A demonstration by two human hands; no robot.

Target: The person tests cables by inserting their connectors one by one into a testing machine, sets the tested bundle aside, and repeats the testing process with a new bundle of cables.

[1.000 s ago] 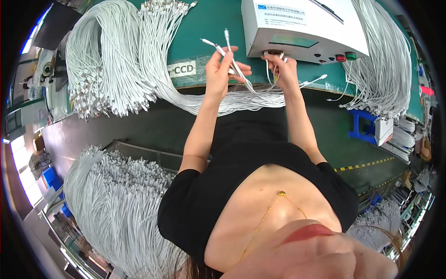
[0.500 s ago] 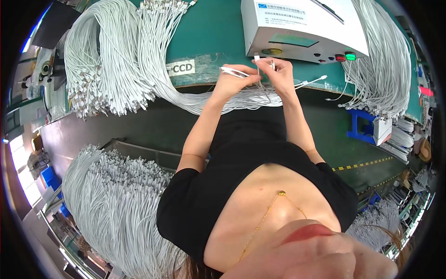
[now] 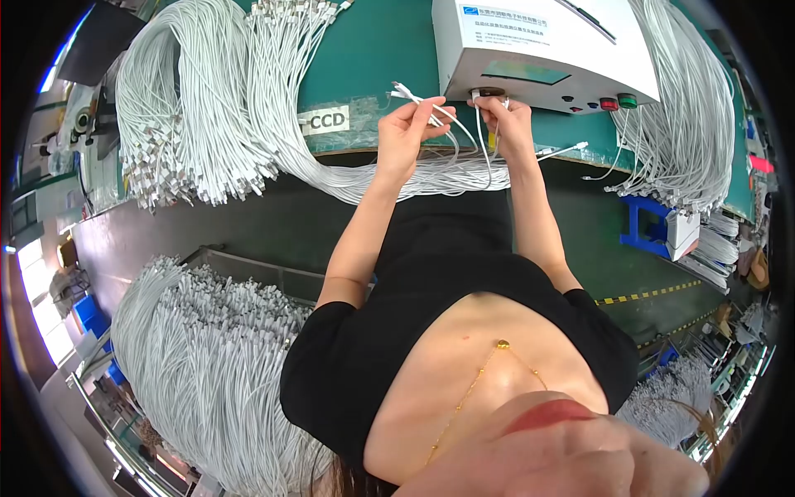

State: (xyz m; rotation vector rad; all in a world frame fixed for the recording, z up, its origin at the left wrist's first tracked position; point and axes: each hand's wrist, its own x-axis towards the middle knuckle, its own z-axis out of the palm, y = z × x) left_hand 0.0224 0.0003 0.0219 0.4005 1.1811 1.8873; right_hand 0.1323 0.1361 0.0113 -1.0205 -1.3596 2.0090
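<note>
My left hand (image 3: 403, 137) is closed around white cables (image 3: 403, 89), whose ends stick out above the fingers. Its thumb and forefinger pinch them over the near edge of the bench. My right hand (image 3: 511, 128) grips a USB cable (image 3: 478, 116) by its white plug, right against the lower front of the white machine (image 3: 542, 74). Whether the plug sits inside the round port (image 3: 492, 91) is hidden by the fingers. Loose cable loops hang between both hands. Under the right hand shows a small yellow piece (image 3: 492, 140).
Thick bundles of white cables (image 3: 190, 108) lie on the green bench (image 3: 377, 50) at left, with more bundles (image 3: 687, 108) right of the machine. A "CCD" label (image 3: 325, 121) marks the bench edge. Behind on the left stands a large cable pile (image 3: 207, 373); a blue stool (image 3: 642, 225) is at right.
My right hand has brought the plug up to the machine's front. My left hand has lifted slightly, drawing away from the right. The bright green button light has dimmed.
</note>
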